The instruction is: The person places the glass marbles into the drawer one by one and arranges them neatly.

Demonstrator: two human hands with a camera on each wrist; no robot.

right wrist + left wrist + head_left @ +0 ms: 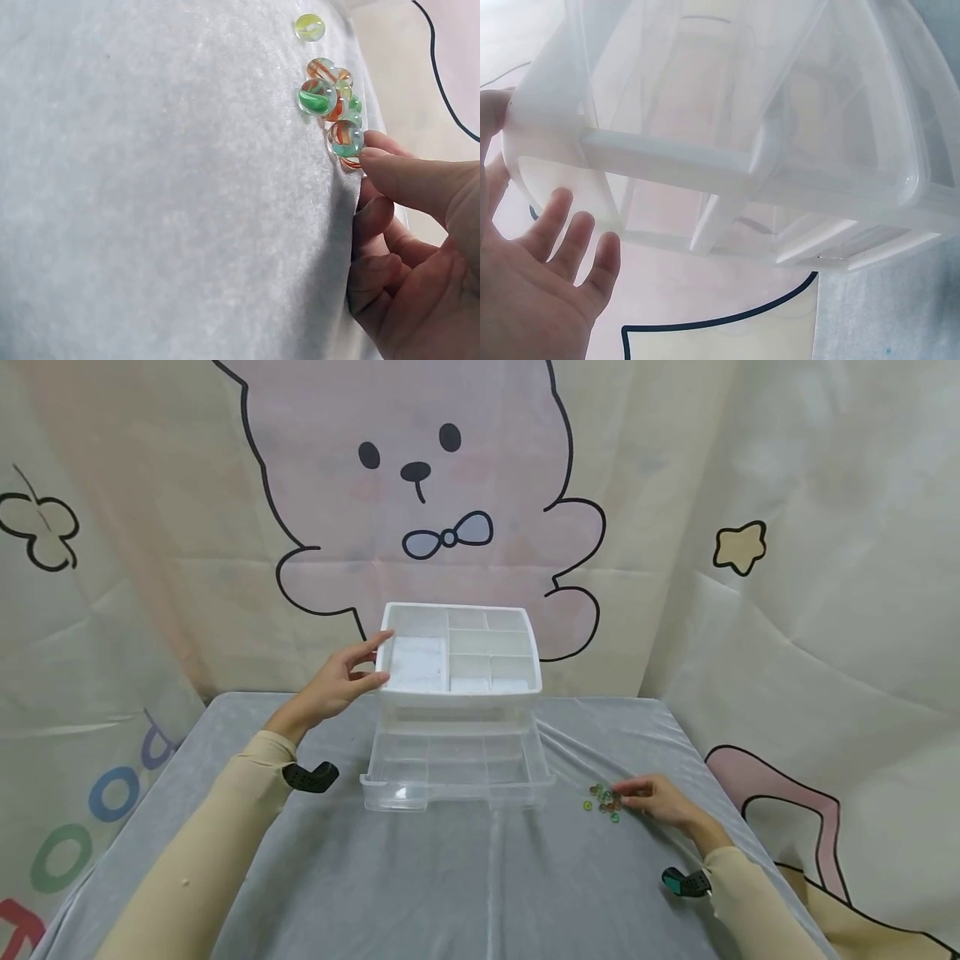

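Head view, item one: our left hand [333,687] at the left side of the white organiser [459,653], thumb on its top rim, fingers relaxed and straight against the wall, holding nothing. The organiser stands at the back of the table [420,885], its top tray split into several compartments. Its clear drawer [456,770] is pulled out toward us and looks bare, though the plastic makes that hard to tell.

Item two: our right hand [660,800] on the cloth to the right of the drawer, fingertips touching a small cluster of marbles [604,800].

Right wrist view: marbles [330,101], green, orange and yellow-swirled glass, lie bunched together, one yellow one slightly apart. The forefinger [409,176] rests against the nearest marble; the other fingers curl loosely on the cloth. No marble is pinched yet.

Left wrist view: open palm [536,300] beside the organiser's corner [547,112], steadying rather than gripping.

Judgement: we are at the pick-up step, marbles not yet lifted. Next move calls for closing thumb and forefinger on one marble without scattering the rest, which roll easily, while the left hand braces the organiser.
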